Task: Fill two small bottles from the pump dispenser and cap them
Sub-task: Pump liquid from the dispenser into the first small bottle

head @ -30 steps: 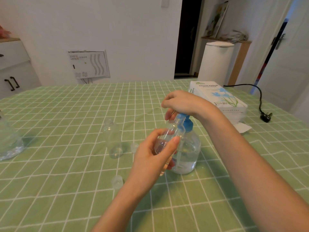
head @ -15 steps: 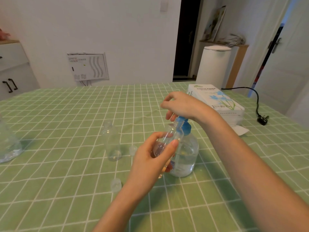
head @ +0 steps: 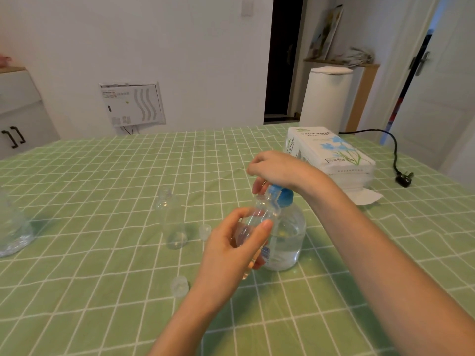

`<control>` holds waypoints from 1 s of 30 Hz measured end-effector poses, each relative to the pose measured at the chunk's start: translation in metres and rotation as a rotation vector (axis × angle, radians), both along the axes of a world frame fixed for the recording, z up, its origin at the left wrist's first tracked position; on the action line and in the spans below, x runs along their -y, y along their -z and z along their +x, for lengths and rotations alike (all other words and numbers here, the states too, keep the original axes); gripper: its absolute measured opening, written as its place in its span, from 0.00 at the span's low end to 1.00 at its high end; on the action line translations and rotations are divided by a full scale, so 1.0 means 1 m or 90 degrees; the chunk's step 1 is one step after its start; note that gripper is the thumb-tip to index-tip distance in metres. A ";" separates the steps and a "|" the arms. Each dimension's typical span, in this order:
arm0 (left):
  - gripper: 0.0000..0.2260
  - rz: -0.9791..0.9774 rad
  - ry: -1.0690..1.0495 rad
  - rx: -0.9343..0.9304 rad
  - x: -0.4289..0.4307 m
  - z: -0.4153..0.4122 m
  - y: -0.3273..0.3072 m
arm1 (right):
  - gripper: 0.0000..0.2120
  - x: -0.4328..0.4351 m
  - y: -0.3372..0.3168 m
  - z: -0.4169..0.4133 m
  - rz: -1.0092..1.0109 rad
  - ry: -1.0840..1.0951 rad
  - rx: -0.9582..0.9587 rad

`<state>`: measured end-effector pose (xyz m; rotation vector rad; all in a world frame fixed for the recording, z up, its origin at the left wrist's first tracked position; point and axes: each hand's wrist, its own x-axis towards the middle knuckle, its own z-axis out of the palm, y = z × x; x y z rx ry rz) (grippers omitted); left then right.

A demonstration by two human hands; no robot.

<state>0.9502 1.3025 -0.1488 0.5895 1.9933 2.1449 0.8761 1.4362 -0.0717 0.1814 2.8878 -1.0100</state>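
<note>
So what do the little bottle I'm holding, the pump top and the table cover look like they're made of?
The bottle in your left hand: clear glossy plastic, probably; you see straight through it. The pump top: opaque blue plastic, smooth. The table cover: green with a white grid, creased with a soft sheen, so coated cloth or vinyl; can't tell which.

Left hand (head: 231, 249) curled gripping; right hand (head: 280, 170) cupped palm-down.

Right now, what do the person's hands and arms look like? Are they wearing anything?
Both are bare. The left hand and right hand wear no gloves, and I see no rings, watch or bracelet. The left arm and right arm show no sleeves as far as the picture reaches.
</note>
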 end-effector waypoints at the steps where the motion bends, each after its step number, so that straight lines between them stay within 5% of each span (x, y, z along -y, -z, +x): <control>1: 0.14 -0.001 -0.001 -0.001 0.000 0.000 0.000 | 0.17 0.000 0.000 0.000 0.002 -0.002 0.001; 12: 0.17 0.006 -0.006 -0.003 -0.001 -0.003 -0.004 | 0.16 -0.005 -0.021 0.002 -0.005 -0.036 -0.086; 19: 0.18 0.010 -0.012 -0.003 -0.002 -0.003 -0.005 | 0.23 -0.005 -0.018 0.006 0.025 -0.027 -0.020; 30: 0.16 0.018 0.004 0.019 -0.002 -0.002 -0.003 | 0.21 -0.005 -0.004 0.002 0.035 -0.016 0.025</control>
